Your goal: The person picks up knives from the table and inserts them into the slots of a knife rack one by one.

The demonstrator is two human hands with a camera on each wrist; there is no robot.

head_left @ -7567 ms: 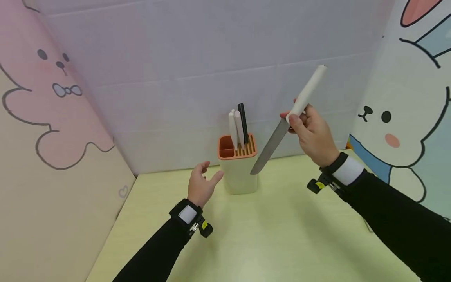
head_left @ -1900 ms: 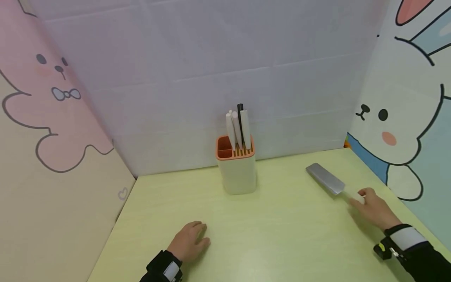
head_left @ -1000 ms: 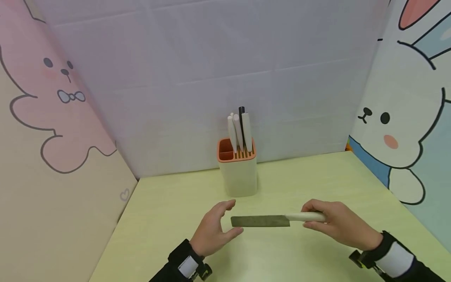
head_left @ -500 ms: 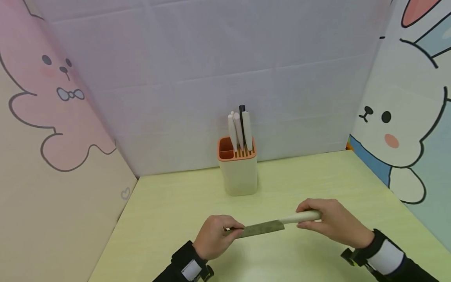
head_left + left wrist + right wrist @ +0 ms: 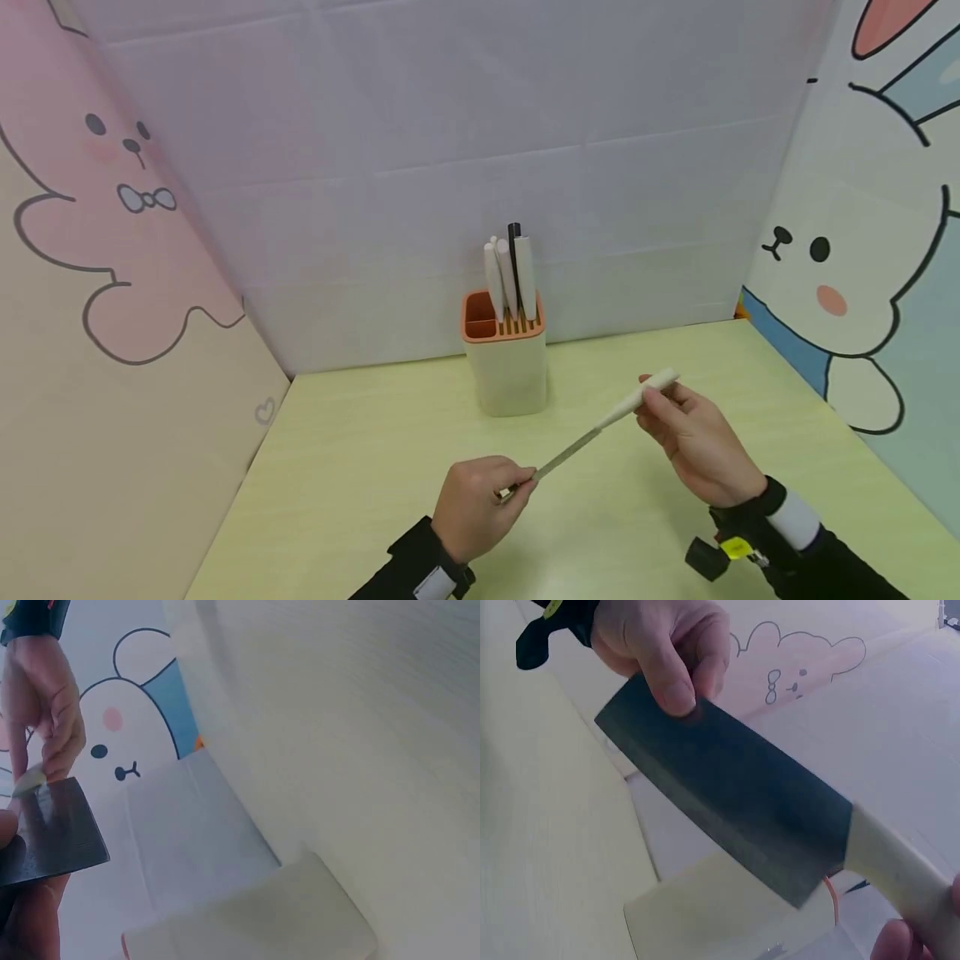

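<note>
**Two Hands Hold One Knife**

Since the last picture, the knife has tipped up: its handle now sits higher, and the blade shows only its thin edge in the head view.

On the far left stands a pink wall (image 5: 112, 275) with a drawn bunny. Next comes the left hand (image 5: 471, 508), low over the yellow-green worktop (image 5: 360, 467). Its grip is narrow: the thumb and fingers pinch the far end of the flat blade. The right wrist view shows the thumb pressed on the dark blade near its square corner.

From that pinch, the knife (image 5: 573, 450) slants up and to the right, in the air above the worktop and in front of the knife block (image 5: 504, 358). It does not touch the block.

The block stands at the back, near the middle. Three white handles and one black handle already stick up from its slots. The open orange pocket on its left side looks empty.

Then comes the right hand (image 5: 693, 442). Its fingers curl round the white handle, so this grip is closed on the knife too.

On the far right is a wall (image 5: 862, 275) with a white bunny.

So some knives look put away, I think. This one is still out, held at both ends, and not yet in a slot.
</note>
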